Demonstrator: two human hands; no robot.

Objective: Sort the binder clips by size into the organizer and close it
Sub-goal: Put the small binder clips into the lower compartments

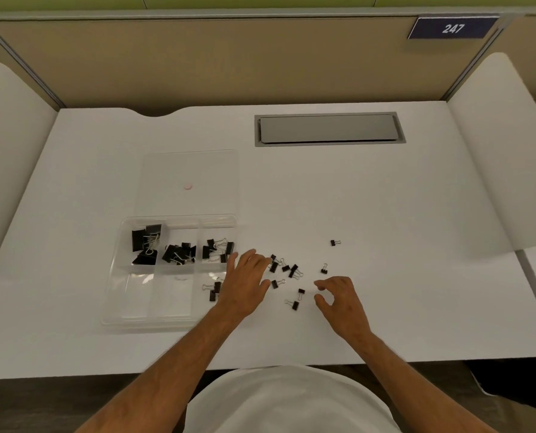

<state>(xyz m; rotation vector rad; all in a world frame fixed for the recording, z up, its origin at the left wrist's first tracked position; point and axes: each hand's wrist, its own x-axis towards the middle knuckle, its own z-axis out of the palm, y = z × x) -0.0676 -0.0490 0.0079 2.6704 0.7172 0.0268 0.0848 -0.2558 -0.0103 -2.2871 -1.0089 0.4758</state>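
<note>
While its fingers lay spread and straight, the left hand (244,282) rested flat at the organizer's 3 o'clock edge, gripping nothing. Right hand (338,295): fingers loosely curled, thumb apart, holding nothing. Loose binder clips (293,271) were small, black, with silver wire handles; about nine lay scattered on the white desk (385,198) between and at 12 o'clock of the hands, one (334,242) apart at 1 o'clock. Clear organizer (119,276): lid open, six compartments; the three far ones held sorted clips, largest (144,245) leftmost, exact counts unclear. Near-right compartment: two clips (213,290).
</note>
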